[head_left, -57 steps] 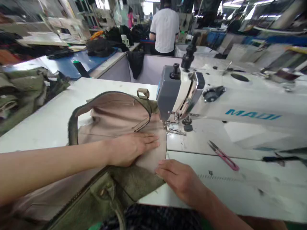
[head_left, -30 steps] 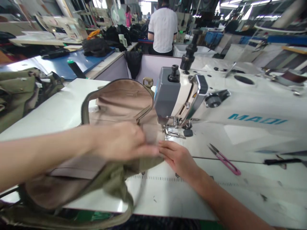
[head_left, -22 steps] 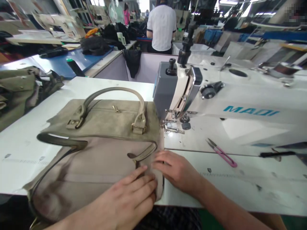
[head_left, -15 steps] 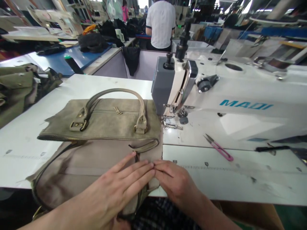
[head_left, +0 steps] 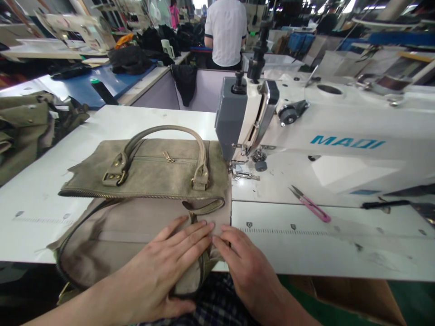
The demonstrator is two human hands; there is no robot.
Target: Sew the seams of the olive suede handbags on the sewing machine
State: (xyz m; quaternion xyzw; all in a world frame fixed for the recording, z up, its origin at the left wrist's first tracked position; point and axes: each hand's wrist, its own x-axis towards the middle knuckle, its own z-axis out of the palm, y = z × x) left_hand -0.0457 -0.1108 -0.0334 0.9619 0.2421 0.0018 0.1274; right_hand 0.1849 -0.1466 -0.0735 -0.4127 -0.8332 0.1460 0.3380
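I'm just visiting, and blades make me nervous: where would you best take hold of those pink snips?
Probably by the rounded end of the pink handle, coming from above on the near, right side. The snips lie flat on the white tabletop, handle end nearer and to the right, blades pointing away to the left, so that approach should keep clear of them.
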